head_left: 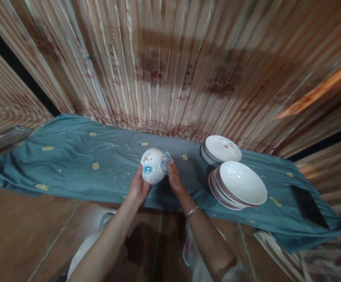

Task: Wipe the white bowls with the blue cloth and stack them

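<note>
My left hand [138, 188] grips the lower left side of a white bowl [153, 176], held over the cloth-covered table. Its outside faces me, with a blue flower and small painted marks. My right hand [175, 180] is closed on a small blue-grey cloth [165, 165] pressed at the bowl's right side. The fingers behind the bowl and cloth are hidden. To the right of my hands stand a tilted stack of white bowls with red rims [242, 184] and, behind it, a stack of white plates or shallow bowls [221, 148] with a floral print.
A teal tablecloth [76, 164] with yellow pineapple prints covers the long table. At the left end is a clear or metallic tray [7, 139]. A dark flat object, like a phone [309, 205], lies near the right end. A striped curtain [158, 78] hangs behind the table.
</note>
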`<state>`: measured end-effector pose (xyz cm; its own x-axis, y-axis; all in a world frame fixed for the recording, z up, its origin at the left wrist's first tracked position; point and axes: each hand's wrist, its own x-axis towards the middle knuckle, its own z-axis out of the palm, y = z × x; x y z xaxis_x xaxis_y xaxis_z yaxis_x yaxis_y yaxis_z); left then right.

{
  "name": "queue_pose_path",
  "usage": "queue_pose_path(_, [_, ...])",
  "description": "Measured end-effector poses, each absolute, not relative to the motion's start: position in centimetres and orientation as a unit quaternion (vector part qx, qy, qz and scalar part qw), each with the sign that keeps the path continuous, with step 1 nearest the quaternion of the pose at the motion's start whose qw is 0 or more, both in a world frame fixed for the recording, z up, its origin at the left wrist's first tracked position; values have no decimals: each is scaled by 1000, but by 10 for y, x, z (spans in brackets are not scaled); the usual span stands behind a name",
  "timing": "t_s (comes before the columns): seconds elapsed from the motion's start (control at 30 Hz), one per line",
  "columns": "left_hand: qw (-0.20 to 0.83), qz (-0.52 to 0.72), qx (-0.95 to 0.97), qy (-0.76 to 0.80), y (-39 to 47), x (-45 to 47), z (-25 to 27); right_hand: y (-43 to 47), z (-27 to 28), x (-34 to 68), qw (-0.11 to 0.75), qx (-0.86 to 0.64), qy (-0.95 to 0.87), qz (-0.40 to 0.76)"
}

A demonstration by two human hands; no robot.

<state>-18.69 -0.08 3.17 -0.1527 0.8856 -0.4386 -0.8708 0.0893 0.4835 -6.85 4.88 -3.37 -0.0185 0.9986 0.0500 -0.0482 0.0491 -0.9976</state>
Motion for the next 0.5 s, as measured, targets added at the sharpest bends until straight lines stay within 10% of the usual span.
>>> queue_pose_path(0.5, [655,678,-84,323,0,-191,36,-5,-48,-103,465,-542,-605,352])
